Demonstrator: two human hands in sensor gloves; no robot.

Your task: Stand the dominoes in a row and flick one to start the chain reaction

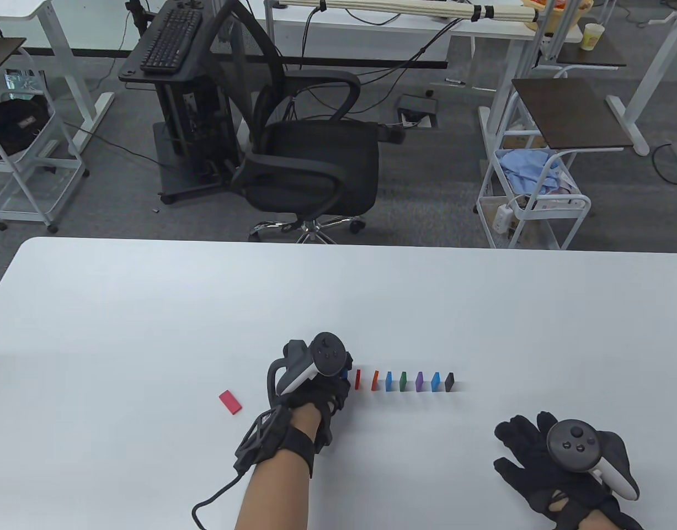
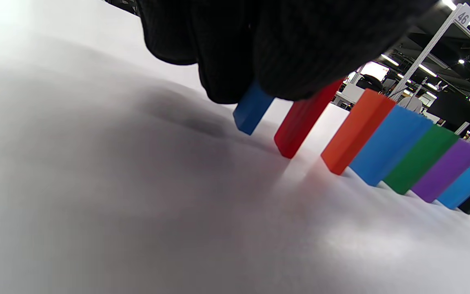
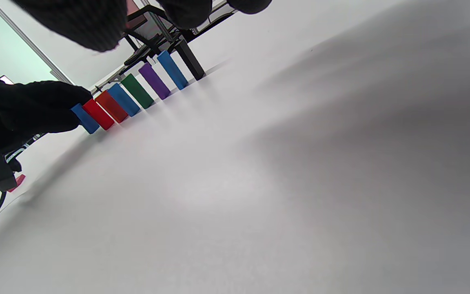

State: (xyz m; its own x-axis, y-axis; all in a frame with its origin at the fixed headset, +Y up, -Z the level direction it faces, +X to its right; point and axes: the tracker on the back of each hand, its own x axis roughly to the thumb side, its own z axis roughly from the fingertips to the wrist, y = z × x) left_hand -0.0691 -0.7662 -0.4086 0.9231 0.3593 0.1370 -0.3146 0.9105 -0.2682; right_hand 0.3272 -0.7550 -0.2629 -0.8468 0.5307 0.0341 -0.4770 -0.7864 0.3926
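Several coloured dominoes stand in a row [image 1: 404,381] on the white table [image 1: 206,309]: red [image 1: 358,379], orange [image 1: 375,380], blue, green, purple, blue and black [image 1: 449,381]. At the row's left end my left hand [image 1: 338,386] pinches a dark blue domino [image 2: 251,108] upright, its lower end at the table, just left of the red one [image 2: 302,120]. The gloved fingertips [image 2: 227,73] cover its top. A pink-red domino [image 1: 230,402] lies flat to the left of that hand. My right hand [image 1: 528,450] rests open, palm down, on the table to the right of the row and nearer to me.
A black office chair [image 1: 310,165] stands beyond the table's far edge, with a white cart [image 1: 531,204] and desks behind it. A cable [image 1: 206,502] trails from my left wrist across the near table edge.
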